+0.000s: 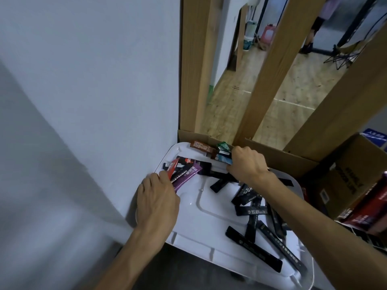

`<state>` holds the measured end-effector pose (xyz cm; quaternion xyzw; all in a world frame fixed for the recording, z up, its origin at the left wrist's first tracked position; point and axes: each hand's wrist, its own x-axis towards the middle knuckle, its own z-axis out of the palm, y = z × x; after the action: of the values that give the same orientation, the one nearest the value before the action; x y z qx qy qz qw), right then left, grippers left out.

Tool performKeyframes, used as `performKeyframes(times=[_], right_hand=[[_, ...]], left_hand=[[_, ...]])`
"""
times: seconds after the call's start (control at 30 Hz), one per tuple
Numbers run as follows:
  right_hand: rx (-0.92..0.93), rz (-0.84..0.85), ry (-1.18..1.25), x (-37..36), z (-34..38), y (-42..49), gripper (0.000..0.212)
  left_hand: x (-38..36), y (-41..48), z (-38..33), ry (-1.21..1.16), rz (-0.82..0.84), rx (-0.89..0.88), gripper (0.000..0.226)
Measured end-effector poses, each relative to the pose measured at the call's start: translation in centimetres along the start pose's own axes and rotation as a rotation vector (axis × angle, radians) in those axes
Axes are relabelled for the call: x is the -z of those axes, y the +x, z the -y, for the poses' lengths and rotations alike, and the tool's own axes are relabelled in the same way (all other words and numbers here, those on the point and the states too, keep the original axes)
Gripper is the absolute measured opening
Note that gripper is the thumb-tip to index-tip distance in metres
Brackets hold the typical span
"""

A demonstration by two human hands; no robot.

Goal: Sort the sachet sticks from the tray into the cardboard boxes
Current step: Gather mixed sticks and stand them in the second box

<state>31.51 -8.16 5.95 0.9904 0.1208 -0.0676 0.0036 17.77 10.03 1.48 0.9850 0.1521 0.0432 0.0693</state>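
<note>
A white tray (209, 208) lies below me with several black sachet sticks (251, 210) scattered over its right half. My left hand (156, 203) holds a fan of sticks at the tray's left edge: a purple one (188, 174), a red one (172, 168) and black ones. My right hand (247, 164) grips a bundle of sticks at the tray's far edge, among them green (223, 146), blue (225, 159) and brown (202, 146) ones. An open cardboard box (351, 176) stands to the right of the tray.
A white wall runs along the left. Cardboard flaps (278, 155) rise behind the tray, in front of wooden posts (270, 68). Red packages (368, 206) sit in the box at the right. A person's legs are far off across the wooden floor.
</note>
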Motion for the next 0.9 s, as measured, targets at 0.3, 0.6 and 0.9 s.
performKeyframes(times=[0.3,0.6,0.9], right_hand=[[-0.029,-0.065,-0.021,-1.9,-1.1,0.5,0.009],[0.221,-0.18,-0.007,-1.2,-0.2,0.2,0.025],[0.288,-0.121,-0.176,-2.7,3.6,3.1,0.036]], left_hand=[[1.7,0.0,0.4,0.046,0.069,-0.101,0.03],[3.0,-0.4,1.0,-0.079,0.021,-0.09,0.039],[3.0,-1.7,1.2,-0.229,0.054,0.021,0.049]])
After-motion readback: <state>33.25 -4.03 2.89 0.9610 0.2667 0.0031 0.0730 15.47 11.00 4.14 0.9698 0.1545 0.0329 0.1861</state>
